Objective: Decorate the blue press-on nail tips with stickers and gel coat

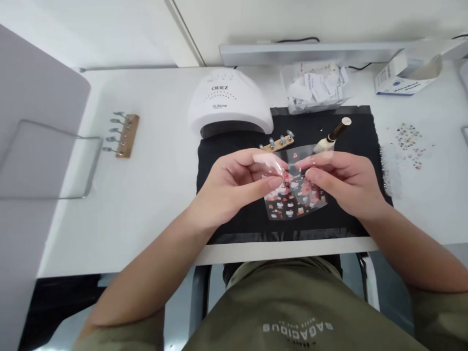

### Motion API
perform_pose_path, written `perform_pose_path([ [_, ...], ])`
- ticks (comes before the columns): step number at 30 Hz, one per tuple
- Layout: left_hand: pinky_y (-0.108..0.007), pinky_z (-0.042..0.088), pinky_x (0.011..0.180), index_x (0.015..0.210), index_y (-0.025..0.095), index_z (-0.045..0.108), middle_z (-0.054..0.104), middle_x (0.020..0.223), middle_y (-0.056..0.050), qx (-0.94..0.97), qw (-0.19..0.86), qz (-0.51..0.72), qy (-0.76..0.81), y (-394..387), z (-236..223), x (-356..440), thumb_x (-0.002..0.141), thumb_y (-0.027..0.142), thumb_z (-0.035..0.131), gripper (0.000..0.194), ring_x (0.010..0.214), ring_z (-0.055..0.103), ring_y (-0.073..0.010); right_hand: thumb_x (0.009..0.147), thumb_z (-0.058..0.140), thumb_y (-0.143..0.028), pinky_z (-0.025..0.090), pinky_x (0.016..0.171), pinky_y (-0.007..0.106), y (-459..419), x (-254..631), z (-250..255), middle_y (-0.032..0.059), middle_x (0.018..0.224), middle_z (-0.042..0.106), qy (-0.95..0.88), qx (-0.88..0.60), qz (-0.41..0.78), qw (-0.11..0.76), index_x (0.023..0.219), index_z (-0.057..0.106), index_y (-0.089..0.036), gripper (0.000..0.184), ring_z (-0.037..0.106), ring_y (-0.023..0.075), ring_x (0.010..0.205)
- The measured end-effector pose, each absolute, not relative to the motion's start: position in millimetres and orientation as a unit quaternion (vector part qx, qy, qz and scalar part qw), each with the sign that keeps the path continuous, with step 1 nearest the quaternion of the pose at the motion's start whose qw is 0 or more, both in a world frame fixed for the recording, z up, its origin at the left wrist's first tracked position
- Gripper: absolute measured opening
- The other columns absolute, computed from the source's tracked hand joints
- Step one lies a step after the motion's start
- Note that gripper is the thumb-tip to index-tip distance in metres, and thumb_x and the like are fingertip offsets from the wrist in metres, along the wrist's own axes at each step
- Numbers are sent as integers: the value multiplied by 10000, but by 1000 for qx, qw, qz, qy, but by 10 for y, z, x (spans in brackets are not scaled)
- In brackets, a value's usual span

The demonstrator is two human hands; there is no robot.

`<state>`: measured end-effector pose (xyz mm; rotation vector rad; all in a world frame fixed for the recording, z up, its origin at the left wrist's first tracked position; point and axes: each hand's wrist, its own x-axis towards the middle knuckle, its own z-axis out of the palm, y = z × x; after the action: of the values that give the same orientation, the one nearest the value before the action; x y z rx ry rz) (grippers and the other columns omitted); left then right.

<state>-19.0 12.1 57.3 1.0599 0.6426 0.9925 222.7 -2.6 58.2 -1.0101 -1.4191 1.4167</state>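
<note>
Both the left hand (234, 187) and the right hand (345, 180) pinch the clear sticker sheet (290, 213) above the black mat (237, 230), each grip closed on thin film; the step looks like close fingertip handling, which calls for light, steady pressure next. Beneath the mat spreads a white tabletop (157, 209), with a domed lamp (230, 100) at the mat's far-left corner and a pale wall (329, 19) beyond it.

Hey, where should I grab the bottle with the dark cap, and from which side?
Probably by the dark cap, coming from the far right. It's slim, exposed and points away from you toward the right, while the bottle's pale body sits close behind your right hand and the sticker sheet in this view.
</note>
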Motion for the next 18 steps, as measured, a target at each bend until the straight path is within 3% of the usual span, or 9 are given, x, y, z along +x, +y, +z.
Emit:
perform_pose_path([
  [4, -163, 693, 762, 998, 249, 931, 880, 951, -13, 451, 724, 446, 271, 81, 514, -208, 954, 149, 942, 110, 796, 824, -105, 971, 900, -300, 667, 557, 246, -36, 2233, 600, -32, 789, 843, -569, -408, 567, 433, 1015, 903, -330, 53, 787, 134, 648],
  [9, -151, 694, 786, 1017, 264, 934, 891, 946, -2, 406, 756, 425, 287, 29, 514, -230, 977, 140, 920, 132, 815, 838, -103, 972, 878, -183, 700, 633, 213, -62, 2272, 630, -49, 841, 875, -563, -402, 593, 413, 1046, 916, -378, 212, 829, 125, 712],
  [14, -160, 684, 771, 979, 268, 938, 889, 923, -16, 383, 752, 429, 323, -44, 534, -169, 1002, 208, 905, 73, 800, 822, -112, 966, 876, -157, 674, 543, 218, -65, 2265, 651, -64, 801, 872, -554, -411, 602, 402, 1073, 916, -397, 267, 817, 138, 635],
  [18, -224, 697, 703, 912, 256, 930, 879, 863, -42, 356, 745, 432, 364, -72, 507, -109, 939, 241, 960, 43, 726, 804, -153, 980, 867, -191, 666, 504, 242, -50, 2253, 668, -61, 809, 874, -545, -422, 612, 387, 1088, 910, -414, 252, 810, 151, 616],
])
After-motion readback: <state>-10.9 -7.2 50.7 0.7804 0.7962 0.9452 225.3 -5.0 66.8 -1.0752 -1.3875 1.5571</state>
